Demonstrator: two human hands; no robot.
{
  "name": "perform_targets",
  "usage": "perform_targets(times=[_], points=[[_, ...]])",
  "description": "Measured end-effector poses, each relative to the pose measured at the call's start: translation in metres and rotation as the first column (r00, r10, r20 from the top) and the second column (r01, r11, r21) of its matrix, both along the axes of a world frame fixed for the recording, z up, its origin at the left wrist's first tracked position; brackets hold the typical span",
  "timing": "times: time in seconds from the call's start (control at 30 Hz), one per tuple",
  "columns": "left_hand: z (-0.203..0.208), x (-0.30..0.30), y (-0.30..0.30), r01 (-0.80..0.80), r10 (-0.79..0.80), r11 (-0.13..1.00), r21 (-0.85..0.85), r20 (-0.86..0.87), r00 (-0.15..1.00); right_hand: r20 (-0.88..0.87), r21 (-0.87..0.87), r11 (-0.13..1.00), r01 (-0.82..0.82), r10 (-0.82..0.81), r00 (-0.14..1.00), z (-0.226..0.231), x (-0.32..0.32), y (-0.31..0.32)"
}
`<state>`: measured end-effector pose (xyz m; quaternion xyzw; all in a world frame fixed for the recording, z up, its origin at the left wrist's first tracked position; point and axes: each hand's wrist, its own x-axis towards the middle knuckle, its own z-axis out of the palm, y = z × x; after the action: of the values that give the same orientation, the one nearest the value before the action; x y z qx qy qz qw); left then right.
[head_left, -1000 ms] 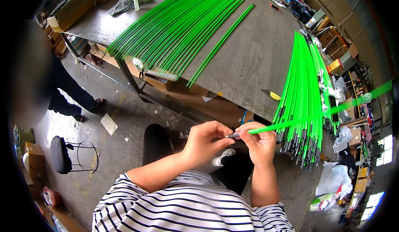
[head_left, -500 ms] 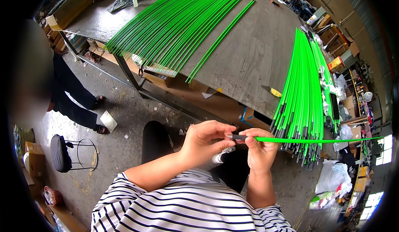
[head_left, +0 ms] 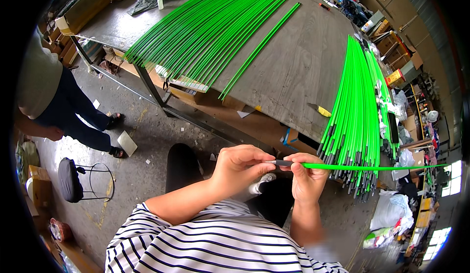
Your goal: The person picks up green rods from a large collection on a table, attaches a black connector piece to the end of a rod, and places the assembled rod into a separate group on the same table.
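A long thin green rod [head_left: 362, 167] with a black end sleeve [head_left: 283, 163] lies level across my front, its far end running off to the right. My right hand [head_left: 309, 177] is closed round it where the green meets the black. At the sleeve's left end, the thumb and fingers of my left hand [head_left: 241, 169] are pinched on the tip; a small pale bit shows there, mostly hidden by the fingers. Beside my right hand, a thick bundle of green rods [head_left: 353, 97] with black ends hangs over the table edge.
Many green rods [head_left: 205, 33] lie fanned across the grey table [head_left: 289, 72], with a separate narrow strip of rods [head_left: 259, 51] beside them. A yellow-handled blade [head_left: 323, 110] lies near its edge. Another person [head_left: 63, 97] stands at left, behind a black stool [head_left: 71, 180].
My left fingers have closed in on the sleeve's tip, where a gap showed before. The rod has barely shifted. The other person has changed posture, and one of their hands now shows.
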<state>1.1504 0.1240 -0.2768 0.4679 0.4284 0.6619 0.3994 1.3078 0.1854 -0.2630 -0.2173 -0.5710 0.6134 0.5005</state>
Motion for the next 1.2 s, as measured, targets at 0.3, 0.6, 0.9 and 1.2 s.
perform_targets(times=[0.3,0.6,0.9,1.2], points=[[-0.001,0.000,0.002,0.020,-0.020,1.000,-0.005,0.039,0.999,-0.019,-0.020,1.000,-0.018,0.018,1.000,-0.002,0.000,0.002],[-0.002,0.000,-0.001,0.036,-0.033,0.998,-0.044,0.078,0.996,0.005,-0.035,0.998,-0.050,0.050,0.999,-0.004,-0.002,0.001],[-0.051,-0.071,0.003,0.097,-0.021,0.941,-0.324,0.230,0.973,0.055,-0.268,0.935,0.231,-0.225,0.973,0.014,0.060,0.040],[-0.218,-0.315,-0.164,0.029,0.204,0.716,-0.698,0.250,0.947,0.078,-0.202,0.783,0.588,-0.586,0.807,0.059,0.269,0.145]])
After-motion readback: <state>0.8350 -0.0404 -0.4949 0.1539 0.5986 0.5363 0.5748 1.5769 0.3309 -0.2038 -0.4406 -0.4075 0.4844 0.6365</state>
